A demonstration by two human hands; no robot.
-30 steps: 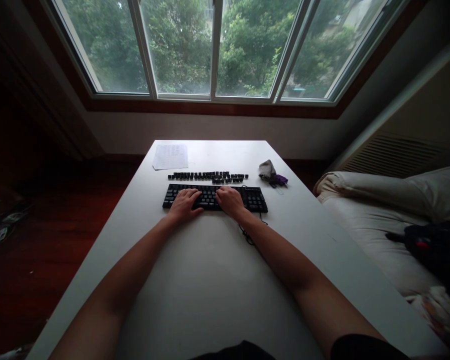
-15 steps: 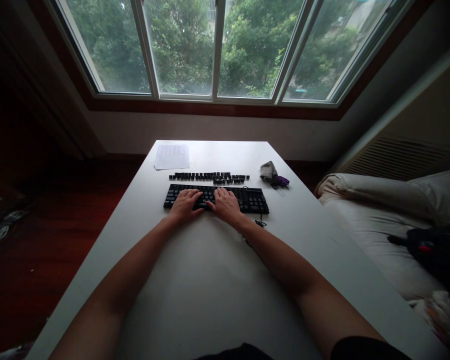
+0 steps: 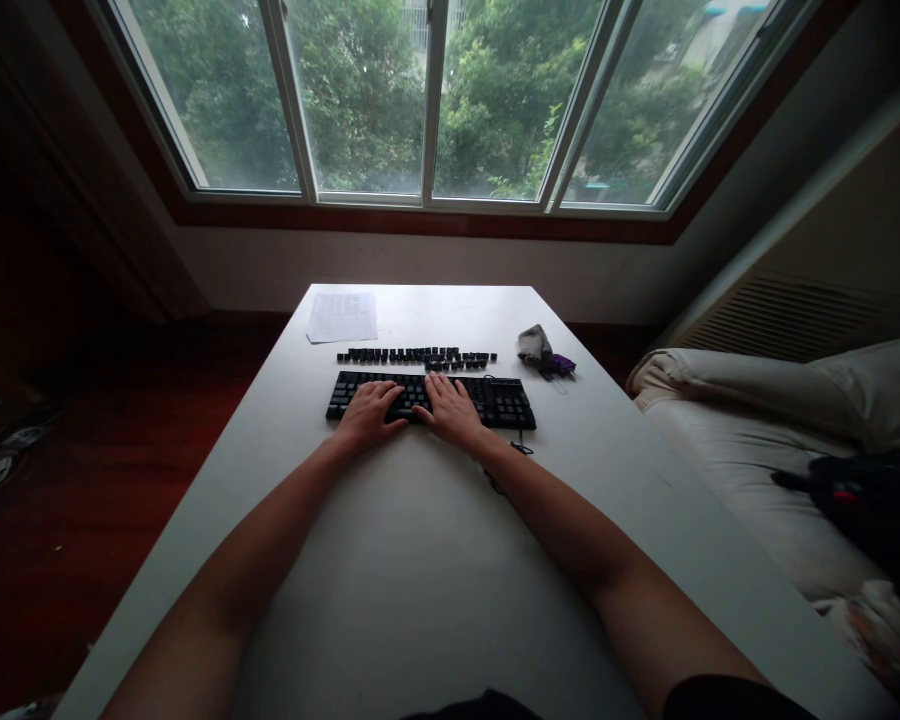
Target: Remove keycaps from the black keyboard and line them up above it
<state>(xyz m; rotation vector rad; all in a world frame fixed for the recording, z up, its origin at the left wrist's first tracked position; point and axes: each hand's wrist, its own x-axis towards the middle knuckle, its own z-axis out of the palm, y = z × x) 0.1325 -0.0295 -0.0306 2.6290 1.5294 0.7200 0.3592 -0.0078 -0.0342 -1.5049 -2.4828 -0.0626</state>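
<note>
A black keyboard (image 3: 511, 405) lies across the white table (image 3: 405, 560), its cable (image 3: 522, 448) trailing off the near edge and passing under my right forearm. My left hand (image 3: 369, 412) rests on the left half of the keys, fingers spread and thumb stretched toward the middle. Over the central keys lies my right hand (image 3: 451, 408), palm down, its fingers also apart. Both hands hold nothing and hide part of the keys. Just beyond the keyboard stands a row of loose black keycaps (image 3: 397, 355), with a shorter second row at its right.
At the far left of the table is a printed sheet of paper (image 3: 343, 318). A grey cloth (image 3: 534, 344) and a small purple item (image 3: 562, 366) lie at the right. A pale sofa (image 3: 727, 440) flanks the table, with a black item (image 3: 870, 500) on it.
The fingers of my right hand have shifted slightly on the keys and look straighter. My left hand stays nearly in place. The whole view has moved a little.
</note>
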